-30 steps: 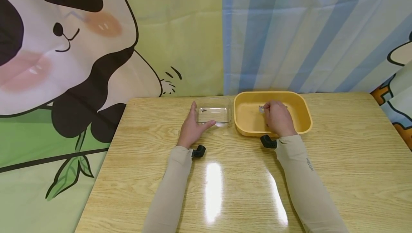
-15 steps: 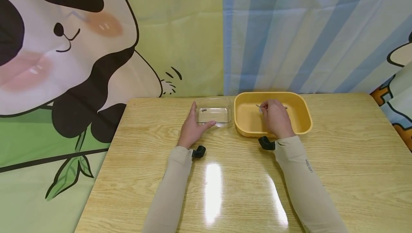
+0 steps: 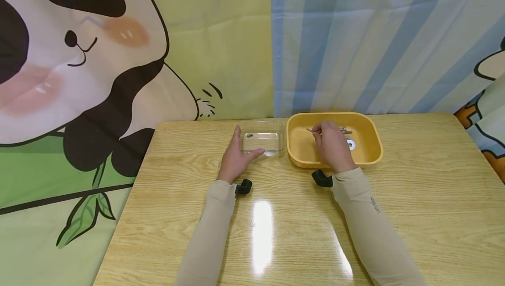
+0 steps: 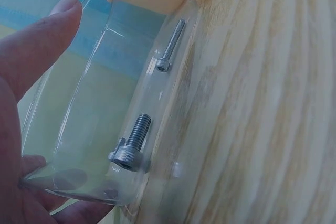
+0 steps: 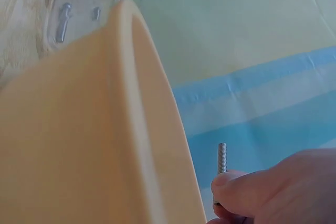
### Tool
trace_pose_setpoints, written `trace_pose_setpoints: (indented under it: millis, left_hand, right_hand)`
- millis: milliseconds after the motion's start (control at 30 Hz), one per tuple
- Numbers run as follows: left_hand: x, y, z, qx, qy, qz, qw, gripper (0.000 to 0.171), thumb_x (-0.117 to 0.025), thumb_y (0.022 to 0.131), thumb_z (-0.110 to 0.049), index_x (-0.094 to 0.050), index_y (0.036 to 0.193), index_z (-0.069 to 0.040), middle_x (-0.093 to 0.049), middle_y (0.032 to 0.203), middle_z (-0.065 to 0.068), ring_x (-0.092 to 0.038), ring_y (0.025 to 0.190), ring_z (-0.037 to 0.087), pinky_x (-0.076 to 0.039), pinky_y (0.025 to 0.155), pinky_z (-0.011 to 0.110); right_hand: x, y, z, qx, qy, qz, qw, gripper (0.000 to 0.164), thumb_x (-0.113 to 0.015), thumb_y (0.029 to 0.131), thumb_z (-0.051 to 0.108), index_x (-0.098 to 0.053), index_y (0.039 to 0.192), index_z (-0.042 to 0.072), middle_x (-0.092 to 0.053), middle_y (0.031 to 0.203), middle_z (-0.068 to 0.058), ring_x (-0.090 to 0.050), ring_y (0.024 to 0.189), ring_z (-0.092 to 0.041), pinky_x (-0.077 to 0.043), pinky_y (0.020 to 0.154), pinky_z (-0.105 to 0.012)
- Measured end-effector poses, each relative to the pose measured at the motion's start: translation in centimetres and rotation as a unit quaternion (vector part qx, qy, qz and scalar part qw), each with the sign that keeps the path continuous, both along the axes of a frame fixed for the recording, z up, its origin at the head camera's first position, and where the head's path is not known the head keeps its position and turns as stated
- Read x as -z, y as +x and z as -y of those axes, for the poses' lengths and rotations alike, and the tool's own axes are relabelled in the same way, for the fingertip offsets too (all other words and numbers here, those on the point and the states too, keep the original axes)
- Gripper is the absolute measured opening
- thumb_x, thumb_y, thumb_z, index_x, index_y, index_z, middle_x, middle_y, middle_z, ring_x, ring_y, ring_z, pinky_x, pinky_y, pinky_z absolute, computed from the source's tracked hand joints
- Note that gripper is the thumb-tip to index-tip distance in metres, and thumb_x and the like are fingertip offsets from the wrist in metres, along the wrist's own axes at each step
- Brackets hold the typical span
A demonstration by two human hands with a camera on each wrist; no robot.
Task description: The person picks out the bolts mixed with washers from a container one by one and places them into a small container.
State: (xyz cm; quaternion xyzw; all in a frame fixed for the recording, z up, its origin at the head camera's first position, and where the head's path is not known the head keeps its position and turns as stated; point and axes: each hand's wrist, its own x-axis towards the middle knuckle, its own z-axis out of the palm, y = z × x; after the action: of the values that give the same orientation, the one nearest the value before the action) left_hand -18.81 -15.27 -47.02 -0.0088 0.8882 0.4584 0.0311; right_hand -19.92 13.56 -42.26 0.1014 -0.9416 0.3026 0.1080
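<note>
In the head view my right hand (image 3: pixel 334 145) is over the yellow bin (image 3: pixel 301 150), pinching a thin metal bolt (image 5: pixel 222 157) between thumb and finger. The threaded end points up in the right wrist view; the other end is mostly hidden by the fingers. My left hand (image 3: pixel 236 159) rests against the clear box (image 3: pixel 262 144), thumb along the front and straight fingers along the left side. Inside that box lie a thick socket-head bolt (image 4: pixel 137 136), a smaller bolt (image 4: pixel 116 148) beside it and a long thin bolt (image 4: pixel 171 44).
More metal bolts (image 3: pixel 346 131) and a round washer (image 3: pixel 351 144) lie in the yellow bin, right of my hand. Box and bin stand side by side at the back edge of the wooden table (image 3: pixel 292 233). A printed curtain (image 3: pixel 232 44) hangs behind.
My right hand has shifted left and up a little inside the bin with the bolt, uncovering the washer and other bolts. The left hand stays where it was.
</note>
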Motion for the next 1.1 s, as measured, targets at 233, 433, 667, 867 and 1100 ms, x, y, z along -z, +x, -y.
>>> trace_pose_setpoints:
  millis: [233, 433, 667, 867, 1100]
  left_hand:
    - [0.0, 0.0, 0.1, -0.002, -0.002, 0.007, 1.0, 0.122, -0.072, 0.073, -0.074, 0.004, 0.161, -0.037, -0.023, 0.165, 0.008, -0.033, 0.145, 0.036, -0.03, 0.115, 0.058]
    - [-0.1, -0.1, 0.1, -0.001, -0.003, 0.004, 1.0, 0.122, -0.072, 0.074, -0.074, 0.005, 0.161, -0.038, -0.022, 0.165, 0.008, -0.032, 0.146, 0.035, -0.029, 0.116, 0.057]
    - [-0.1, 0.0, 0.2, 0.002, -0.001, 0.001, 1.0, 0.122, -0.072, 0.074, -0.073, 0.004, 0.162, -0.035, -0.02, 0.166, 0.006, -0.03, 0.147, 0.034, -0.028, 0.116, 0.057]
    - [-0.1, 0.0, 0.1, -0.002, -0.001, 0.006, 1.0, 0.123, -0.073, 0.073, -0.072, 0.004, 0.161, -0.036, -0.022, 0.165, 0.006, -0.03, 0.147, 0.033, -0.027, 0.117, 0.056]
    - [-0.1, 0.0, 0.0, -0.002, 0.006, 0.007, 1.0, 0.121, -0.075, 0.075, -0.069, 0.004, 0.161, -0.037, -0.023, 0.165, 0.008, -0.031, 0.146, 0.034, -0.028, 0.116, 0.056]
  right_hand:
    - [-0.3, 0.5, 1.3, -0.011, 0.0, 0.0, 1.0, 0.014, -0.058, 0.102, 0.007, -0.064, 0.105, -0.005, -0.059, 0.102, -0.021, -0.058, 0.089, -0.036, -0.051, 0.077, -0.048]
    - [-0.4, 0.7, 2.6, -0.026, 0.011, 0.005, 1.0, 0.013, -0.058, 0.102, 0.008, -0.065, 0.104, -0.003, -0.061, 0.1, -0.019, -0.059, 0.089, -0.033, -0.052, 0.077, -0.045]
    - [-0.4, 0.8, 3.9, -0.041, 0.01, 0.008, 0.999, 0.01, -0.059, 0.101, 0.006, -0.065, 0.104, -0.002, -0.063, 0.102, -0.018, -0.06, 0.093, -0.033, -0.051, 0.082, -0.046]
    - [-0.5, 1.0, 5.0, -0.051, 0.009, 0.023, 0.998, 0.011, -0.059, 0.101, 0.007, -0.066, 0.105, -0.001, -0.063, 0.104, -0.017, -0.06, 0.094, -0.031, -0.053, 0.08, -0.044]
    - [-0.5, 1.0, 6.3, -0.067, 0.022, 0.019, 0.997, 0.01, -0.059, 0.101, 0.005, -0.067, 0.105, -0.001, -0.063, 0.105, -0.017, -0.061, 0.095, -0.031, -0.054, 0.081, -0.042]
